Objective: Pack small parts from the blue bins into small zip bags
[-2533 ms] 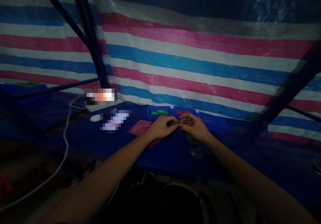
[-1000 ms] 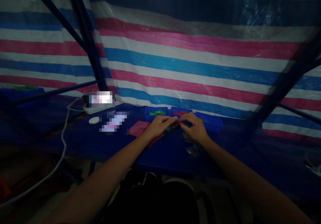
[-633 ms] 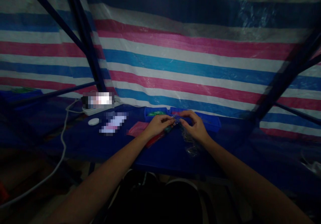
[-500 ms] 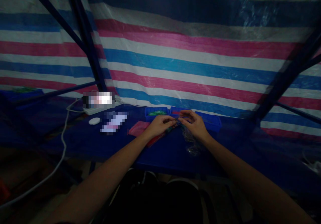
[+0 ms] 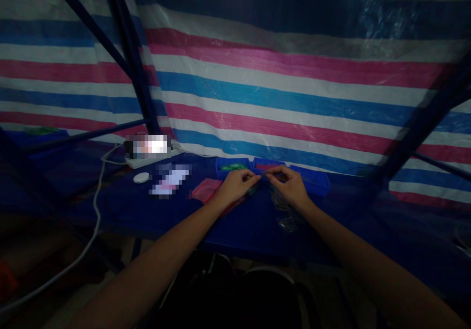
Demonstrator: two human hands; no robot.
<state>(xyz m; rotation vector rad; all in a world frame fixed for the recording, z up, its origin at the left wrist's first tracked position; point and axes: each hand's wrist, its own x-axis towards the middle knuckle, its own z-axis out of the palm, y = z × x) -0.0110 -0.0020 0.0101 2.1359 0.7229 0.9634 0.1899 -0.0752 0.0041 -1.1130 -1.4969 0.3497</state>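
Observation:
Above the blue table, my left hand is closed in a pinch, thumb against fingertips. A short gap to its right, my right hand pinches too, its fingers bent. What either holds is too small and dark to make out. Below my right hand lies a crumpled clear plastic bag. A pink packet rests left of my left hand, and something reddish and dark lies partly hidden under that wrist. Right behind my hands stand blue bins, one with green pieces in it.
A blue bin stands behind my right hand. On the left are a round white lid-like disc, a blurred-out flat object and a white power strip with a hanging cable. Blue metal posts frame a striped tarp.
My hands, close together before, are now slightly apart, with a small gap between the fingertips. The whole view has shifted a little, so things appear slightly further right.

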